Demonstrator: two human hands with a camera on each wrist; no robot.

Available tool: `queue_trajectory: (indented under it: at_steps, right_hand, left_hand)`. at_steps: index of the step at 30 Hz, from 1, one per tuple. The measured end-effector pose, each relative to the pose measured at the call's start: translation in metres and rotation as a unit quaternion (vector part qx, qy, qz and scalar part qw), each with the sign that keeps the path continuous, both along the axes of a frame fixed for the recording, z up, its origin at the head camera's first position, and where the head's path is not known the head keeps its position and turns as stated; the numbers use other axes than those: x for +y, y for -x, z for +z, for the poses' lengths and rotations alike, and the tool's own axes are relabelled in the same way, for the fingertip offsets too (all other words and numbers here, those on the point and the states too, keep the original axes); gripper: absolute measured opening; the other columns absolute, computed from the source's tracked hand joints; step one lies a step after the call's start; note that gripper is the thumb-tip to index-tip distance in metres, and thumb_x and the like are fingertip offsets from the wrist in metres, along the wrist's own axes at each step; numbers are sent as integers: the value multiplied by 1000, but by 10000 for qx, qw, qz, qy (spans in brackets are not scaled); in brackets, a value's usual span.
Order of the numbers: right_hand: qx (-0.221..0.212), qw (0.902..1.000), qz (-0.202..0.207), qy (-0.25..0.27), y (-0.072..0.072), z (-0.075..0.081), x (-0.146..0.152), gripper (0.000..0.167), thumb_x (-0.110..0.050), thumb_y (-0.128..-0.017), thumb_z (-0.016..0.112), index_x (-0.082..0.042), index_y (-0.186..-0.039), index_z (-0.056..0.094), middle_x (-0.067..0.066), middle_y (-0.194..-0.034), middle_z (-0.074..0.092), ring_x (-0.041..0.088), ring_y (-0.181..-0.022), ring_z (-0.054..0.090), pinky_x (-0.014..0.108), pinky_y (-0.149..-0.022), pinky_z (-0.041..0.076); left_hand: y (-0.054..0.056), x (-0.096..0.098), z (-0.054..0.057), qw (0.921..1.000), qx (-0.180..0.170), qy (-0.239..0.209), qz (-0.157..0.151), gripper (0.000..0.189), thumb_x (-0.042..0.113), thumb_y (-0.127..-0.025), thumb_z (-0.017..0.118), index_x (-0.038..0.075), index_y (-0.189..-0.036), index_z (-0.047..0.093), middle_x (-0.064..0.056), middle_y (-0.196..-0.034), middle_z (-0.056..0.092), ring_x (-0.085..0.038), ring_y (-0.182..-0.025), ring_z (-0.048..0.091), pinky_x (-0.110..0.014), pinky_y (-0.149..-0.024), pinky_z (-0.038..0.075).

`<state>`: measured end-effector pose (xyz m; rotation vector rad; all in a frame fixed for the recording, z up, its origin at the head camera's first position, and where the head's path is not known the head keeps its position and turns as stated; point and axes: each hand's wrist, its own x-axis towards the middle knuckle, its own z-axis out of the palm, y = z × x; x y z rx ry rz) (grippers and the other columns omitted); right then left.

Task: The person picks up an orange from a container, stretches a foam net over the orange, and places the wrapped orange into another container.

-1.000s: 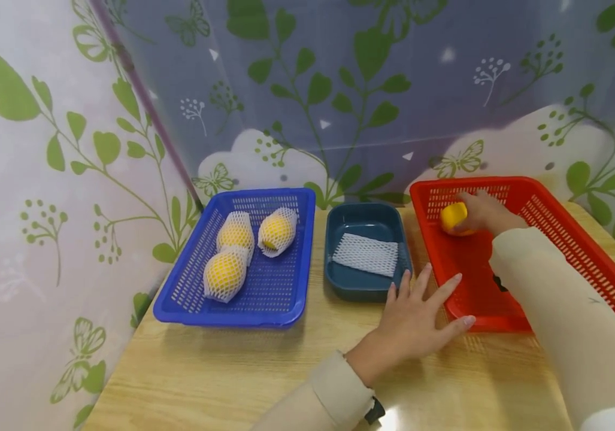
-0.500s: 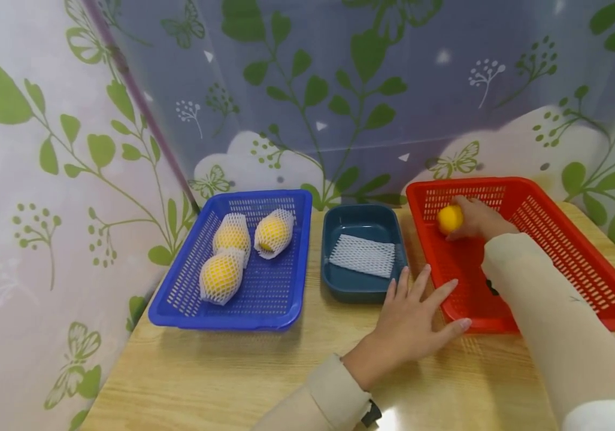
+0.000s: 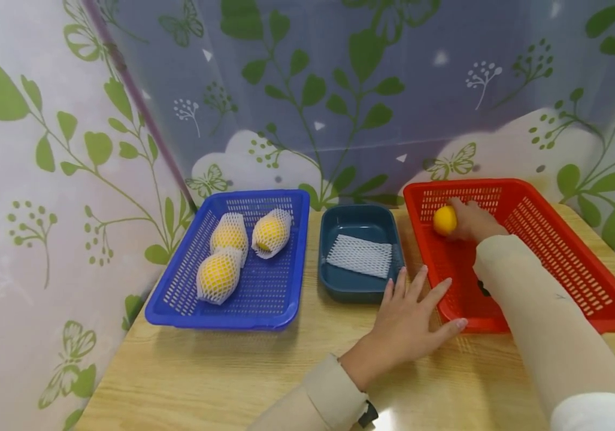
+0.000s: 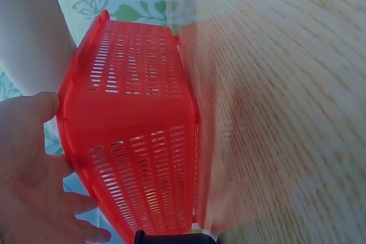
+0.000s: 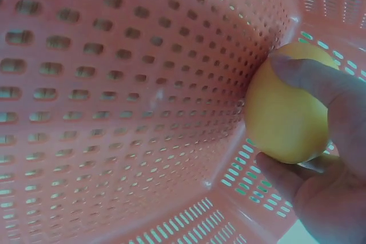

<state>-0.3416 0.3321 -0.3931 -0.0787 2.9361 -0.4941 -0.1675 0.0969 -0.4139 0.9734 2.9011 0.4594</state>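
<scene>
Inside the red basket [image 3: 463, 281], near its far left corner, my right hand [image 3: 474, 220] grips a round yellow fruit [image 3: 444, 221]. The right wrist view shows the thumb on one side of the fruit [image 5: 289, 107] and fingers on the other, close to the basket's slotted surface. My left hand [image 3: 404, 329] has its fingers spread at the red basket's near left corner. In the left wrist view, its fingertips [image 4: 51, 106] touch the rim. A teal tray [image 3: 358, 292] beside that hand holds a flat white foam net sleeve [image 3: 361, 255].
On the left stands a blue basket [image 3: 269, 299] with three yellow fruits [image 3: 218, 276] in white foam nets. All the containers sit on a wooden table [image 3: 221, 371]. A patterned cloth [image 3: 285, 78] hangs behind, and another side of it closes off the left.
The yellow fruit has turned a little in my right hand and shifted slightly left, with more of it showing. My left hand stays at the basket rim. The head view has shifted slightly.
</scene>
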Motion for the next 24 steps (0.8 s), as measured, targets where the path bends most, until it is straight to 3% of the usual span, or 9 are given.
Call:
queue_trajectory:
  at_steps: [8, 15, 24]
  right_hand:
    - [508, 9987, 6, 57, -3, 5, 11, 84, -21, -83, 75, 1, -146, 23, 38, -131, 37, 55, -111, 42, 73, -94, 33]
    - [849, 9962, 216, 23, -7, 25, 11, 80, -19, -82, 74, 4, -141, 26, 37, -123, 45, 53, -106, 46, 70, -93, 37]
    - [1140, 9915, 565, 269, -19, 55, 2, 82, -16, -80, 75, 5, -144, 28, 35, -131, 43, 50, -106, 47, 67, -92, 40]
  left_hand:
    - [-2, 3, -1, 10000, 7, 42, -8, 68, 72, -92, 27, 44, -153, 14, 2, -162, 10, -33, -148, 6, -51, -118, 13]
    - [-1, 3, 0, 10000, 11, 59, 35, 69, 72, -92, 28, 43, -153, 14, 3, -163, 9, -33, -148, 7, -52, -117, 13]
    - [-1, 2, 2, 9999, 10, 98, 110, 71, 74, -91, 27, 42, -154, 13, 3, -162, 10, -32, -148, 7, -56, -116, 12]
